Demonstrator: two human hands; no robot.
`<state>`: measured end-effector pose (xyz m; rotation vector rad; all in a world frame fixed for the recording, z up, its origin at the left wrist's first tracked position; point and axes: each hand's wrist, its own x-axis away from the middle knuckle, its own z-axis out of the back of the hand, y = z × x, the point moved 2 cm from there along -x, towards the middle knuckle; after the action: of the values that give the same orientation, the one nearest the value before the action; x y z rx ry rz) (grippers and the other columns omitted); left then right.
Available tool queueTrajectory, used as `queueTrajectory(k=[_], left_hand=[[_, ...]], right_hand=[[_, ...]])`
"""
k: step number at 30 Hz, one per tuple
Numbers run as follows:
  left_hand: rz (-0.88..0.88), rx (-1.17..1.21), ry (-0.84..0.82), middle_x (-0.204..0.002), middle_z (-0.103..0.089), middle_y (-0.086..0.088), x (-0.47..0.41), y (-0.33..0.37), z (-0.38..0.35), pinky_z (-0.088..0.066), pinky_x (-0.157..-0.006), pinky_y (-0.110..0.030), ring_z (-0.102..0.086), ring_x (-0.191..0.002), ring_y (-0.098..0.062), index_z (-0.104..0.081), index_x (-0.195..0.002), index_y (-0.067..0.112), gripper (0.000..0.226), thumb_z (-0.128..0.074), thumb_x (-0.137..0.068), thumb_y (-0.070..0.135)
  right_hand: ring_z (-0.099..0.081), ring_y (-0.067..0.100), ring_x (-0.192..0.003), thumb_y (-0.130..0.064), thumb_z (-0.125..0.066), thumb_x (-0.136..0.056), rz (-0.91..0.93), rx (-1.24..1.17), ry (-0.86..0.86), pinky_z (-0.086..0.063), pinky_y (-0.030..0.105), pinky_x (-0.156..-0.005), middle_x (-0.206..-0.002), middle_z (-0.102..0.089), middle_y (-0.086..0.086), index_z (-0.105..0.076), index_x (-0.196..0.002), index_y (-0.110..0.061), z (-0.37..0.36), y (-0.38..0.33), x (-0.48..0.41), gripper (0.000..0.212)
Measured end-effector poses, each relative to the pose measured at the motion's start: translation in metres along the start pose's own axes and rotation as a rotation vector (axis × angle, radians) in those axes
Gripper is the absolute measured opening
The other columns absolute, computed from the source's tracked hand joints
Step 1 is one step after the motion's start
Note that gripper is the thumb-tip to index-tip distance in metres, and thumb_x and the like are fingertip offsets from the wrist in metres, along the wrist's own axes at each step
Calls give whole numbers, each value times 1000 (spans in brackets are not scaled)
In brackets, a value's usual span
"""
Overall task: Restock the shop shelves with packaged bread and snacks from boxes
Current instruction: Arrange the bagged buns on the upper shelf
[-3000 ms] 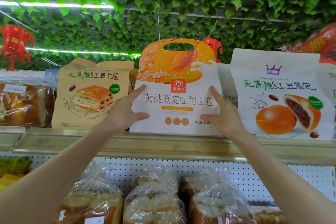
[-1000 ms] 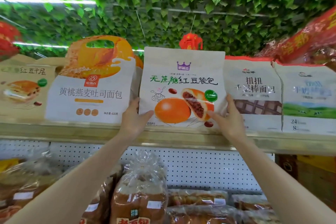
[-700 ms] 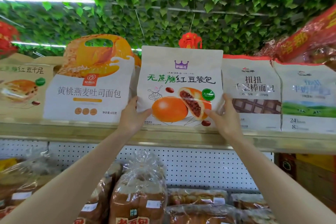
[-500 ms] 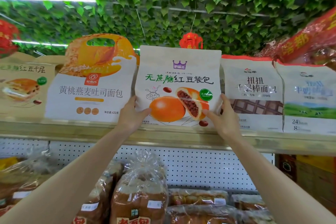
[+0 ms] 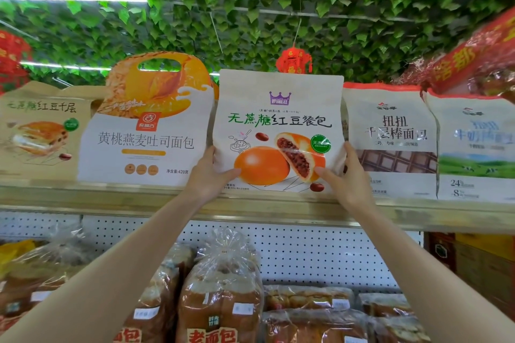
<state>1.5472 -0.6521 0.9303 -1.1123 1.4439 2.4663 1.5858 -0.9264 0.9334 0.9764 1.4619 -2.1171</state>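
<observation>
A white bag of red bean buns (image 5: 278, 125), printed with orange buns and a purple crown logo, stands upright on the top wooden shelf (image 5: 111, 199). My left hand (image 5: 207, 175) grips its lower left edge, thumb across the front. My right hand (image 5: 347, 175) grips its lower right edge the same way. To its left stands an orange and white toast bread bag (image 5: 147, 131) with a handle cut-out. A chocolate twist bread bag (image 5: 390, 136) stands right beside it on the right.
A brown bag (image 5: 39, 131) stands at far left and a milk bread bag (image 5: 476, 147) at far right. Clear-wrapped loaves (image 5: 223, 292) fill the lower shelf before a pegboard (image 5: 320, 253). Leafy greenery and a red lantern (image 5: 294, 61) hang overhead.
Three seconds ago both hands held the orange toast bag; they now hold the red bean bun bag, which has shifted slightly left toward the toast bag over the last second.
</observation>
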Motion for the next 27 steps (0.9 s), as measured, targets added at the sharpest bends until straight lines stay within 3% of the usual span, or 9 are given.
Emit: queueTrajectory(k=[4, 8, 13, 17, 21, 24, 27], left_hand=[[2, 35, 7, -141, -51, -1, 8, 4, 5, -41, -107, -48, -50, -128, -24, -33, -148, 17, 99, -78, -66, 51], [-20, 76, 14, -135, -57, 1, 23, 11, 7, -42, -107, -46, -54, -123, -21, -40, -143, 18, 72, -76, -81, 24], [-34, 77, 30, -148, -42, -4, 51, 27, 9, -36, -111, -40, -42, -135, -23, -30, -149, 15, 77, -72, -86, 26], [-78, 91, 72, -140, -47, -3, 87, 41, 4, -39, -97, -28, -47, -125, -15, -35, -145, 17, 68, -69, -88, 27], [-94, 113, 53, -128, -54, 1, 122, 41, -2, -42, -91, -21, -52, -114, -11, -43, -140, 16, 60, -70, -87, 26], [-96, 98, 28, -121, -57, 3, 148, 35, -7, -41, -76, -2, -55, -107, -8, -45, -138, 16, 57, -69, -88, 27], [-80, 102, -7, -114, -58, 10, 179, 22, -13, -39, -71, 3, -56, -100, -3, -47, -136, 16, 52, -67, -90, 25]], right_hand=[[-30, 21, -143, -27, -74, -84, -22, 0, -6, -29, 38, -116, -156, -31, 3, -15, -155, -15, 4, 1, 3, 92], [-36, 23, -140, -32, -76, -81, -7, -2, -34, -34, 45, -114, -154, -37, 2, -19, -154, -22, 8, -4, 10, 94], [-37, 20, -139, -36, -74, -82, 38, -7, -17, -35, 47, -113, -152, -40, -2, -26, -152, -22, 17, -13, 26, 86], [-46, 18, -129, -32, -67, -90, 50, -66, -4, -40, 31, -101, -149, -42, 2, -31, -149, -17, 21, -22, 49, 71], [-53, 15, -115, -33, -64, -92, 71, -107, -25, -43, 25, -88, -138, -50, 4, -37, -145, -15, 23, -29, 81, 63], [-56, 10, -107, -32, -61, -94, 57, -114, -56, -43, 13, -79, -130, -53, 0, -40, -143, -16, 26, -27, 111, 55], [-57, 4, -99, -28, -60, -95, 38, -113, -65, -42, 2, -75, -122, -57, -1, -45, -139, -15, 26, -19, 149, 47]])
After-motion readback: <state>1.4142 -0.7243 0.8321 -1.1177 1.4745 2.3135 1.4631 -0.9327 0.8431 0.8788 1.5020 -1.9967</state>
